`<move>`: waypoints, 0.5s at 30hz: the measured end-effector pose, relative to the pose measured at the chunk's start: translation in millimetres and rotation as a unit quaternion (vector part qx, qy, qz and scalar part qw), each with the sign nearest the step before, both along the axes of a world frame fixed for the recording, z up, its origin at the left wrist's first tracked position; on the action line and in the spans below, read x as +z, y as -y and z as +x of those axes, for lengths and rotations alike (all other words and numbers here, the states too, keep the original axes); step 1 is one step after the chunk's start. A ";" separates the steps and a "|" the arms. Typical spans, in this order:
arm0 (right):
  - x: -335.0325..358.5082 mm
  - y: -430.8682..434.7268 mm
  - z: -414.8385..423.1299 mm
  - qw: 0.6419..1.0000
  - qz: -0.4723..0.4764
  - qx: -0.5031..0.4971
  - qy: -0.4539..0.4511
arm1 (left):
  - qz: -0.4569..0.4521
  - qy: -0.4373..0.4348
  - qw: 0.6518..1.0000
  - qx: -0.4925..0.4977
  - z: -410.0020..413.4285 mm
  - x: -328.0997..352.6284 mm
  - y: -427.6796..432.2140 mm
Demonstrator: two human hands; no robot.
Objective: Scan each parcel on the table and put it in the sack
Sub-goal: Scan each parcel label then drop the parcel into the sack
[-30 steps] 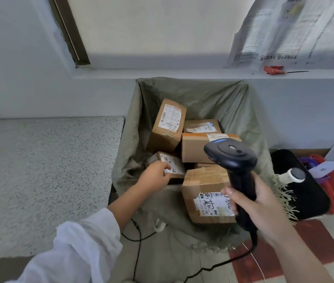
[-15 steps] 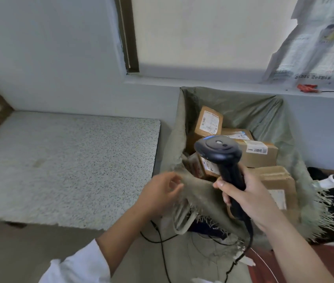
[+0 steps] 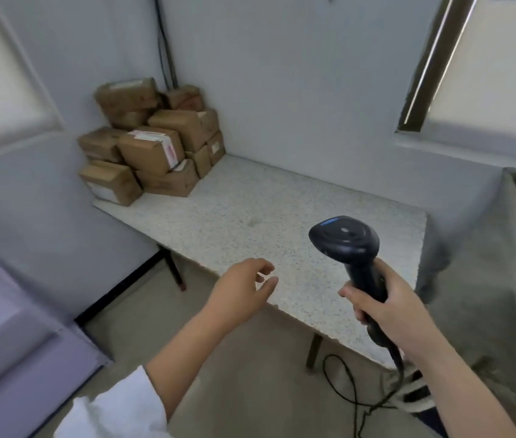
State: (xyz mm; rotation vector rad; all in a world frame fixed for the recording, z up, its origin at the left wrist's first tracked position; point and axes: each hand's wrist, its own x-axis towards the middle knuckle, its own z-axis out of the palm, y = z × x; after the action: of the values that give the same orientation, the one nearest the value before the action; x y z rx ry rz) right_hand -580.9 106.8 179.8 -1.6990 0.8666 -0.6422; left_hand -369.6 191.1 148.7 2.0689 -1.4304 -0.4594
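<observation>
The parcels (image 3: 152, 147) are piled in the far left corner of the table (image 3: 269, 197), against both walls, with the lowest box at the left sitting right at the table's front-left edge. From the pile rightward the speckled top lies bare as far as its right edge. That edge stands just beside the hanging side of the sack (image 3: 487, 254).

The left hand (image 3: 240, 292) reaches out from a white sleeve (image 3: 117, 412) and hovers over the near edge of the table, fingers loosely curled and spread, holding nothing. The right hand (image 3: 386, 308) is raised over the near right corner, fingers and thumb wrapped round the handle of the scanner (image 3: 346, 241), whose head points up and away toward the table. Its cable (image 3: 354, 396) trails down to the floor – beside the table leg.
</observation>
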 end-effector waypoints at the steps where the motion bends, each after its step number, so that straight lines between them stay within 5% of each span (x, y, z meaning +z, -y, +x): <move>1: 0.3 -5.2 19.2 1.000 -0.004 0.015 -0.004 | -0.002 0.000 1.000 0.019 15.7 0.5 -11.9; 15: -1.5 11.4 247.1 0.983 -0.036 0.172 -0.058 | -0.001 0.001 0.980 0.198 207.4 -18.8 -62.1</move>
State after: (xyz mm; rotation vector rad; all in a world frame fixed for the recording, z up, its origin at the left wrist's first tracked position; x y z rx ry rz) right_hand -333.8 95.4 178.3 -1.9094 0.6133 -0.3460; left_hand -162.2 253.2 129.9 2.2785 -0.9799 -0.2916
